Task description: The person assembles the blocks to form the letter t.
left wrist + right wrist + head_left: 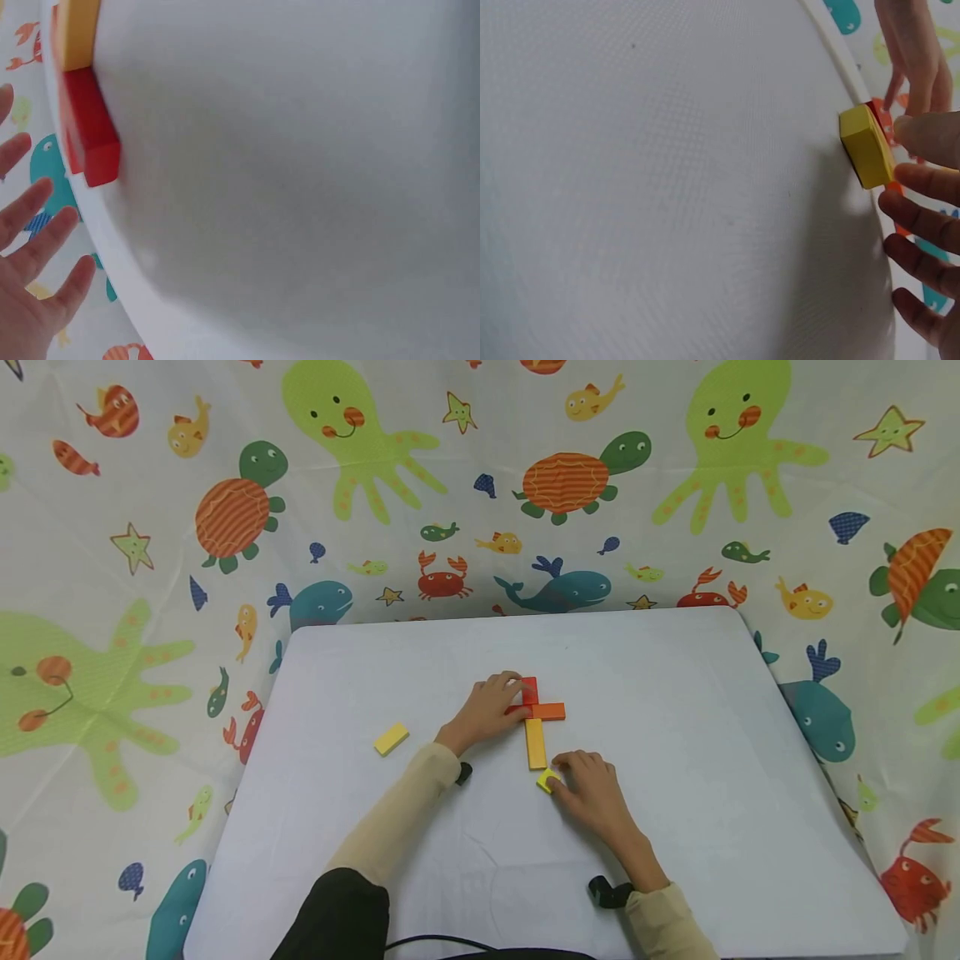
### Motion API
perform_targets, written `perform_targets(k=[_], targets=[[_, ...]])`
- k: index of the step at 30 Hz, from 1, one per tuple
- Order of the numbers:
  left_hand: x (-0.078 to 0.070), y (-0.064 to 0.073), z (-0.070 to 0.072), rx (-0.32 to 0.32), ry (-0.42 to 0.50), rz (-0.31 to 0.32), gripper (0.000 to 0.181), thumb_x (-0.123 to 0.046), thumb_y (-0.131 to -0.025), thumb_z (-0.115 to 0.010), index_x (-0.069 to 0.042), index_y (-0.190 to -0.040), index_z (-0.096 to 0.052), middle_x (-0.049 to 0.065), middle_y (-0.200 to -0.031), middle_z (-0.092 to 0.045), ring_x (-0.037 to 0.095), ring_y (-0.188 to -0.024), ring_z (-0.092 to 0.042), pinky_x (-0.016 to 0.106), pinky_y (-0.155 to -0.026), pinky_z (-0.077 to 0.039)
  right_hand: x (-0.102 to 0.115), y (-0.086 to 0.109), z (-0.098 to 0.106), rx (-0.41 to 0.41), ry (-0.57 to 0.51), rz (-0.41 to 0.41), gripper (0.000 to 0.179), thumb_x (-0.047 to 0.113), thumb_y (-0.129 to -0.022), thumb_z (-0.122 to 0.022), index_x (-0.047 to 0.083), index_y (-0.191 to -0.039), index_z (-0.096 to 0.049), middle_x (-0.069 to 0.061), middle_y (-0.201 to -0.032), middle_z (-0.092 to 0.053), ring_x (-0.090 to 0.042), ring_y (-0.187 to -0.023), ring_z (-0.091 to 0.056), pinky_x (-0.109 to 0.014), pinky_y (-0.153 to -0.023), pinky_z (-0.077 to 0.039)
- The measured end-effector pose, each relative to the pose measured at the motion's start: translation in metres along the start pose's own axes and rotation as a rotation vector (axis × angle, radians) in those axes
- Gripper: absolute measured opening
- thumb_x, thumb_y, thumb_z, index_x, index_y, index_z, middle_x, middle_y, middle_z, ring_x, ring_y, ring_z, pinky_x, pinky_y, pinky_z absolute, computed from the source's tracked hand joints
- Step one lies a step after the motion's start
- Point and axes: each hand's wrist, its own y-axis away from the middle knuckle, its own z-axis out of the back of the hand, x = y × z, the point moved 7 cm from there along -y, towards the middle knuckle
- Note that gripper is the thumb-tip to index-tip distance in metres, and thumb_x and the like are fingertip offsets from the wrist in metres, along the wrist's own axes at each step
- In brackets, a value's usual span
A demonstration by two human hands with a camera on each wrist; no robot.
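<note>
My left hand [487, 712] reaches over a small group of blocks, fingers spread and fingertips right by them. In the left wrist view the fingers [71, 292] stand apart from a red block [94, 135]. Beside that hand are another red block [530, 691], an orange block [551, 712] and a long yellow-orange block [536, 745] running toward me. My right hand [596, 789] pinches a small yellow block [546, 781] between thumb and index finger, close to the long block's near end. In the right wrist view this yellow block [866, 146] is angled, the other fingers spread away from it.
Another yellow block [392, 739] lies on the left of the white table [712, 735]. Dark wrist devices [609, 892] show under the sleeves. A black cable [442, 937] crosses the front edge. Behind the table hangs a sea-animal curtain [465, 452].
</note>
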Motion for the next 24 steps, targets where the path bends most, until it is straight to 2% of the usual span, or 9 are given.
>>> perform_targets(k=[7,12,19,24], targets=[[0.003,0.015,0.011,-0.053,-0.02,0.075,0.047,-0.044,-0.104,-0.062,-0.022,-0.145,-0.056,0.006,-0.151,-0.054,0.028,-0.143,-0.047,0.054,-0.119,-0.041,-0.004,-0.009,0.0,0.003,-0.02,0.015,0.04,0.029,-0.093,-0.079,0.009,-0.126,-0.067,-0.009,-0.124,-0.07,-0.034,-0.121,-0.06,-0.057,-0.1,-0.049],[0.011,0.03,0.019,-0.099,-0.049,0.163,0.042,-0.038,-0.104,-0.062,-0.022,-0.143,-0.057,0.004,-0.149,-0.056,0.029,-0.143,-0.048,0.054,-0.117,-0.043,-0.006,-0.021,0.005,-0.009,-0.046,0.049,0.045,0.03,-0.093,-0.078,0.009,-0.131,-0.065,-0.014,-0.134,-0.066,-0.038,-0.127,-0.058,-0.059,-0.103,-0.049],[0.028,0.057,0.033,-0.179,-0.084,0.292,0.042,-0.031,-0.104,-0.064,-0.017,-0.144,-0.057,0.008,-0.147,-0.057,0.033,-0.141,-0.051,0.057,-0.112,-0.044,-0.012,-0.043,0.012,0.017,-0.05,0.136,0.053,0.03,-0.095,-0.077,0.01,-0.141,-0.059,-0.014,-0.145,-0.058,-0.038,-0.136,-0.052,-0.059,-0.105,-0.047],[0.043,0.081,0.044,-0.206,-0.057,0.4,0.043,-0.027,-0.105,-0.063,-0.013,-0.145,-0.056,0.013,-0.148,-0.057,0.038,-0.14,-0.051,0.06,-0.11,-0.044,-0.016,-0.059,0.016,0.051,-0.018,0.194,0.054,0.032,-0.096,-0.076,0.012,-0.143,-0.059,-0.013,-0.15,-0.056,-0.037,-0.14,-0.049,-0.061,-0.107,-0.046]])
